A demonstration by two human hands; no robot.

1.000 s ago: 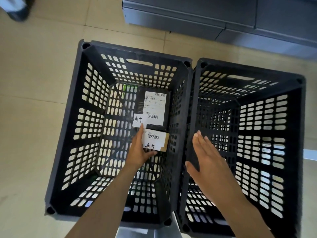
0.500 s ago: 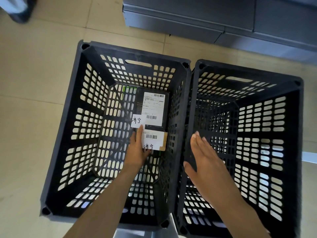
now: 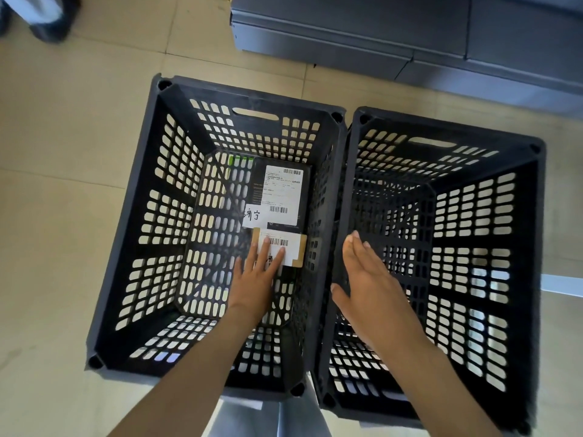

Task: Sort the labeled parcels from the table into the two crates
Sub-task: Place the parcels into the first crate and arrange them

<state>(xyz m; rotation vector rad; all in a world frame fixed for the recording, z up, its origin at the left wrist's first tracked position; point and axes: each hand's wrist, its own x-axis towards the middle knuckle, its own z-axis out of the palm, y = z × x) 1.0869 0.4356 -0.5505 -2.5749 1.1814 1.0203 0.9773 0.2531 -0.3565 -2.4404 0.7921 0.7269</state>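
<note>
Two black slotted crates stand side by side on the floor: the left crate (image 3: 126, 234) and the right crate (image 3: 530, 247). On the left crate's bottom lies a black parcel (image 3: 284, 190) with a white shipping label. Just in front of it lies a small brown cardboard parcel (image 3: 295, 250) with a white barcode label. My left hand (image 3: 257, 275) reaches down into the left crate, its straight fingers resting flat on the small parcel. My right hand (image 3: 366, 279) hovers open, fingers straight, over the right crate near the shared wall. I see nothing inside the right crate.
Grey metal cabinets (image 3: 410, 33) stand on the tiled floor beyond the crates. A person's dark shoe (image 3: 47, 26) shows at the top left. A strip of grey metal surface (image 3: 262, 414) lies below the crates at the bottom edge.
My left hand has let go of the small parcel's edge and now lies flat on top of it. The parcel sits on the crate bottom. My right hand has barely moved.
</note>
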